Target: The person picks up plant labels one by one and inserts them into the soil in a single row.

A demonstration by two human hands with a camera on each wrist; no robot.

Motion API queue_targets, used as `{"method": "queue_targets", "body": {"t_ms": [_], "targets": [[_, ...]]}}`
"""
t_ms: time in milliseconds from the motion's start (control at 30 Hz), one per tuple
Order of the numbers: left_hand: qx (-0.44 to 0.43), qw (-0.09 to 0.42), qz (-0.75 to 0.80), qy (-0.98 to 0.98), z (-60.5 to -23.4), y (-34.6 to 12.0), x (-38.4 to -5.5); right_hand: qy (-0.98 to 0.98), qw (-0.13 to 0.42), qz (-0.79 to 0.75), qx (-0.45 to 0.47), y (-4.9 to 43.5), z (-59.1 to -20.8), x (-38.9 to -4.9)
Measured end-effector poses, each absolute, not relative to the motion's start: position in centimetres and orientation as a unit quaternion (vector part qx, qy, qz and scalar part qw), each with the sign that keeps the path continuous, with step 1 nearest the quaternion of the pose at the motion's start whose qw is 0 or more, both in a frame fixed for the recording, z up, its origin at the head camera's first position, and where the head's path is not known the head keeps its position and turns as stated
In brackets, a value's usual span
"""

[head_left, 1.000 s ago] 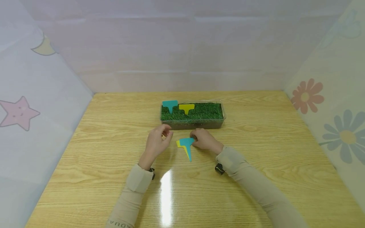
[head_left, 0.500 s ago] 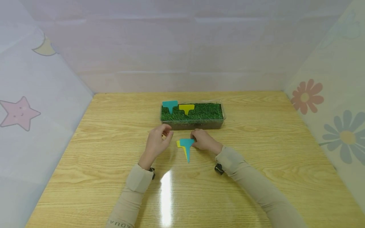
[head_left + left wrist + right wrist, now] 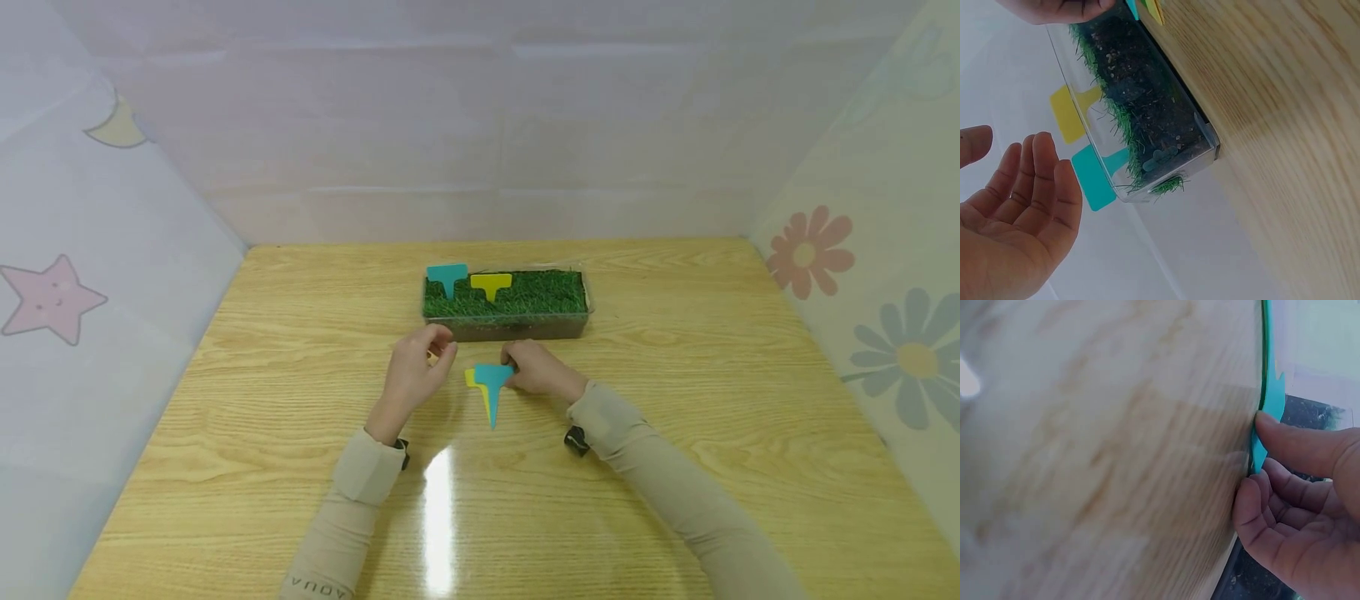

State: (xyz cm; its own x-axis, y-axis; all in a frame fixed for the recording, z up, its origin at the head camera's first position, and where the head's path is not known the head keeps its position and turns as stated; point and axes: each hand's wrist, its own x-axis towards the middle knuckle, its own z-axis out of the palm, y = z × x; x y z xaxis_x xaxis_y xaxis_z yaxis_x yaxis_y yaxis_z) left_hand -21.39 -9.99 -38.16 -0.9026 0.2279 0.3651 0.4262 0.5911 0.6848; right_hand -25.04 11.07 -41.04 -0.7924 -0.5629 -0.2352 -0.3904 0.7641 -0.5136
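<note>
In the head view, a blue T-shaped plant label (image 3: 491, 375) lies over a yellow plant label (image 3: 470, 377), their pointed stems toward the person. My right hand (image 3: 536, 367) pinches the blue label's right end between thumb and fingers; the right wrist view shows the thumb on the blue label (image 3: 1274, 403) close to the tabletop. To the left of the labels, my left hand (image 3: 412, 367) holds nothing, its fingers loosely bent. Behind both hands is a clear planter box (image 3: 510, 329) with soil and grass. A blue label (image 3: 447, 273) and a yellow label (image 3: 491, 282) stand upright in it.
The wooden table (image 3: 285, 400) runs back to a pale fabric wall (image 3: 487, 125). Side walls carry printed stars and flowers. A light reflection (image 3: 438, 525) shines on the tabletop near the front.
The blue label has turned slightly, its tip shifting left and closer to the yellow label's stem. My right hand stays pinched on it, and the left hand has barely moved.
</note>
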Motion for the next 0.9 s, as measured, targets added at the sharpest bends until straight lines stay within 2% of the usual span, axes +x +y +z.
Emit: {"method": "queue_targets", "body": {"t_ms": [167, 400, 900], "targets": [[-0.188, 0.121, -0.414, -0.882, -38.3, -10.0, -21.4, 0.903, 0.219, -0.268, -0.254, 11.7, -41.1, -25.5], [-0.188, 0.110, -0.417, -0.882, -38.3, -10.0, -21.5, 0.886, 0.227, -0.309, -0.263, 12.5, -41.0, -25.7], [-0.198, 0.042, -0.409, -0.890, -38.3, -9.6, -21.7, 0.805, 0.287, -0.477, -0.206, 13.0, -39.6, -25.0]]}}
